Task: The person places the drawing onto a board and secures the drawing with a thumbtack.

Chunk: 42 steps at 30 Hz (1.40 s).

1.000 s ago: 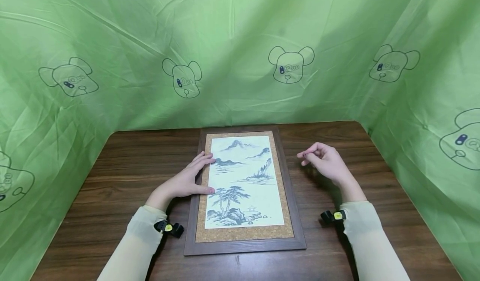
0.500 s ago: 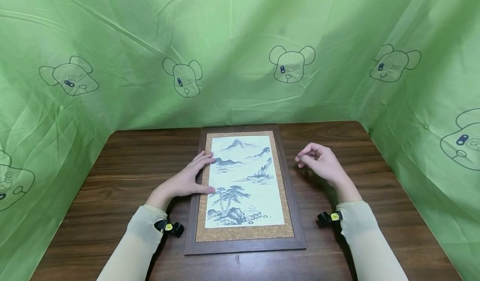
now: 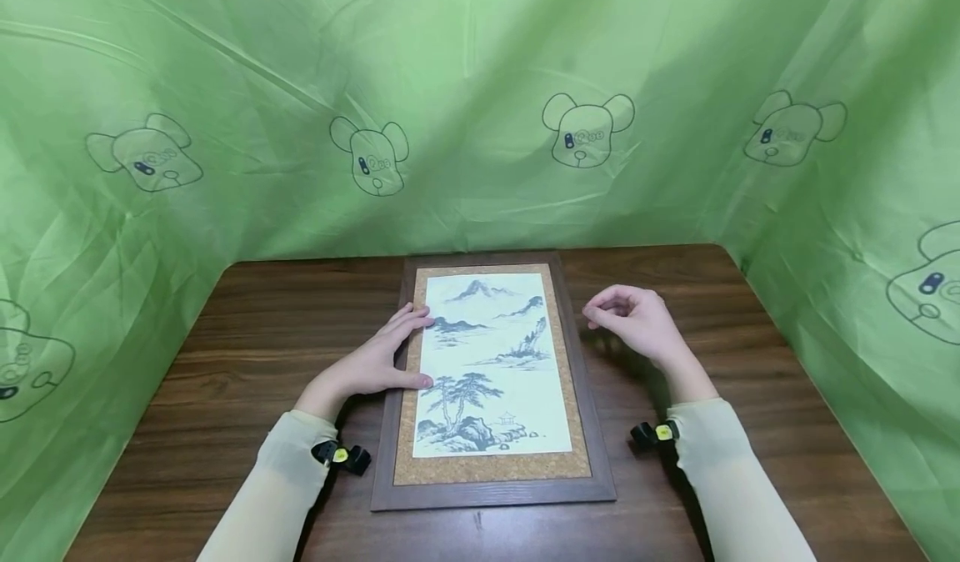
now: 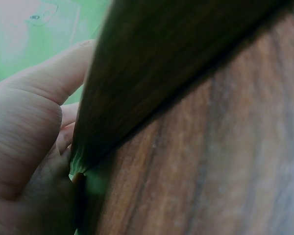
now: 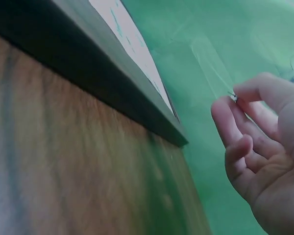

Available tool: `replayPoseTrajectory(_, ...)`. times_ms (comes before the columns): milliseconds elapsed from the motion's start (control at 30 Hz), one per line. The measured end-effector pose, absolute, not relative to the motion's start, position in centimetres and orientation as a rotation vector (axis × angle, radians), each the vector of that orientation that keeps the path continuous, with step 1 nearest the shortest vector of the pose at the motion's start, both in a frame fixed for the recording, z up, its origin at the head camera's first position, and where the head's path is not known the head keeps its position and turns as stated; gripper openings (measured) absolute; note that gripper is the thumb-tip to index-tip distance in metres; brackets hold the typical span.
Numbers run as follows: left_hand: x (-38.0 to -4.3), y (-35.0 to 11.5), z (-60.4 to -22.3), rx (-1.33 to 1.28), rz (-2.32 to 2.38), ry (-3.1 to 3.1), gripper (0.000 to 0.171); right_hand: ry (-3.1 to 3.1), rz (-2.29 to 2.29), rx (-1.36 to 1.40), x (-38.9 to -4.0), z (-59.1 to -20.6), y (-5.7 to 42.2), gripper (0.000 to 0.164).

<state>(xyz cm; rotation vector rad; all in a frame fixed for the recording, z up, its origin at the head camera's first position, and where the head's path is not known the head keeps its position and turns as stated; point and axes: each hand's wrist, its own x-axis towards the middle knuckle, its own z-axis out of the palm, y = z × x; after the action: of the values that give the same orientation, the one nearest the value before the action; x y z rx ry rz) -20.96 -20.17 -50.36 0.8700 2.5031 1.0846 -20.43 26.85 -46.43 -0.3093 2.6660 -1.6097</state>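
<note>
A sheet with an ink landscape painting (image 3: 517, 403) lies on a cork board (image 3: 487, 469) with a dark wooden frame. My left hand (image 3: 367, 363) rests over the frame's left side, fingers and thumb spread, their tips on the sheet's left edge. To the right of the board, my right hand (image 3: 633, 320) is held above the table. In the right wrist view, its thumb and index finger pinch a tiny dark pin (image 5: 233, 96) with a thin point, while the other fingers curl loosely. The pin is barely visible in the head view.
The board lies on a dark wood-grain table (image 3: 262, 337). A green curtain (image 3: 480, 170) with bear-head drawings closes off the back and both sides. Small black cameras sit at both wrists, the left camera (image 3: 352, 459) close to the frame's edge.
My right hand has shifted slightly left toward the board, and its fingers have turned so the pin is now hidden in the head view. The left hand keeps its place on the sheet.
</note>
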Motion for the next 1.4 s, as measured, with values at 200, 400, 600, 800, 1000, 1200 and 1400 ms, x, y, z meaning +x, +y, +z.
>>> replayPoseTrajectory(200,-21.0,-20.1,-50.5,0.891,1.082,2.514,0.102,2.927,-1.299,-0.486,-23.9,-45.6,23.3,0.010)
replayPoseTrajectory(400,-20.8,-20.0,-50.3,0.882,1.086,2.511,0.102,2.899,-1.137,-0.657,-28.1,-45.7,19.0,0.012)
replayPoseTrajectory(600,-20.9,-19.8,-50.4,0.885,1.075,2.515,0.103,2.852,-1.063,-0.682,-30.3,-46.8,16.3,0.009)
replayPoseTrajectory(800,-21.0,-19.9,-50.3,0.885,1.086,2.512,0.103,2.906,-0.930,-0.720,-31.7,-47.5,14.6,0.010)
replayPoseTrajectory(1000,-20.8,-20.1,-50.2,0.888,1.092,2.512,0.102,2.949,-0.745,-0.794,-32.1,-47.5,13.4,0.012)
replayPoseTrajectory(1200,-20.8,-20.0,-50.0,0.895,1.093,2.511,0.102,2.999,-0.689,-0.800,-32.0,-47.6,13.0,0.012)
replayPoseTrajectory(1400,-20.9,-20.0,-49.9,0.899,1.091,2.512,0.103,3.011,-0.673,-0.837,-32.0,-47.8,12.9,0.010)
